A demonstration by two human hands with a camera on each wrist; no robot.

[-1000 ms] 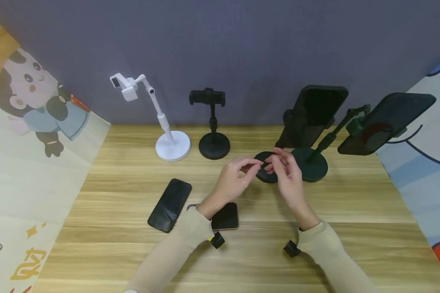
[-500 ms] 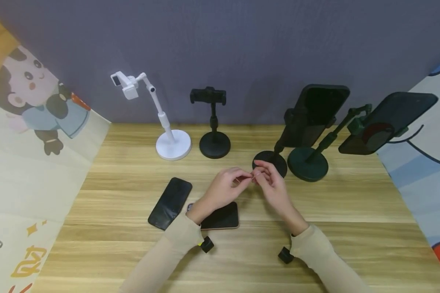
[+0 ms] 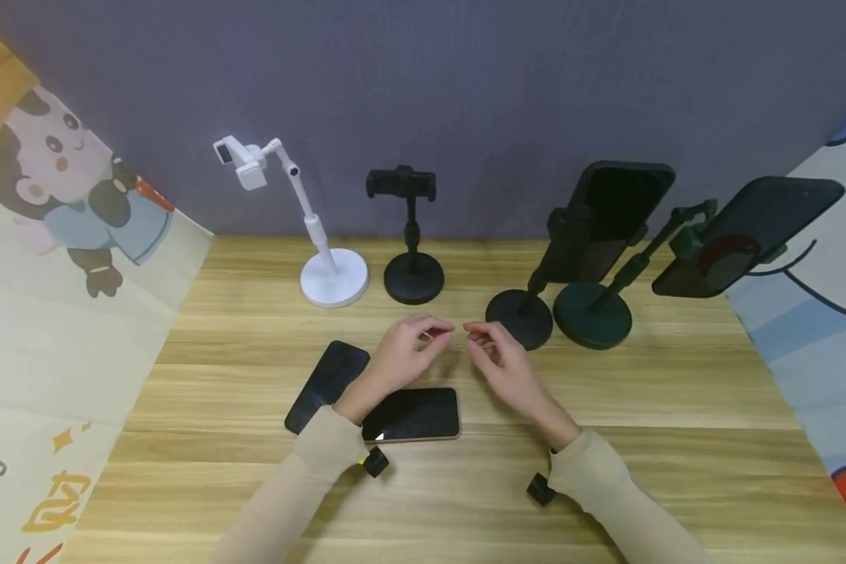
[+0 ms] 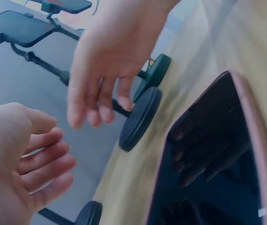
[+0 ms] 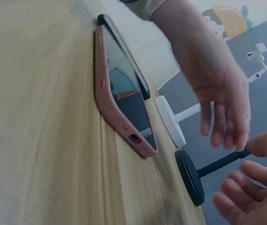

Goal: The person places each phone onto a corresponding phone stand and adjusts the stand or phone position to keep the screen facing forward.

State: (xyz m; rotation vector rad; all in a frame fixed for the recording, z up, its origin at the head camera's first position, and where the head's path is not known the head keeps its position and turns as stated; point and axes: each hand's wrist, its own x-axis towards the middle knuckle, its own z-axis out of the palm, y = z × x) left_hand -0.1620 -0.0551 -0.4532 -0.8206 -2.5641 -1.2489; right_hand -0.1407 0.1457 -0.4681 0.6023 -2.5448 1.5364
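The left hand point(image 3: 398, 357) and right hand point(image 3: 510, 373) face each other, apart, just below the frame's centre. Both are empty, fingers loosely bent.

Before you, a light-brown, wood-grained worktop point(image 3: 465, 501) looks smooth; the pink-edged rectangular phone point(image 3: 419, 415) has a glossy, reflective black screen; the round-based white stand point(image 3: 315, 229) looks smooth plastic; your beige sleeves point(image 3: 333, 442) are matt cloth.
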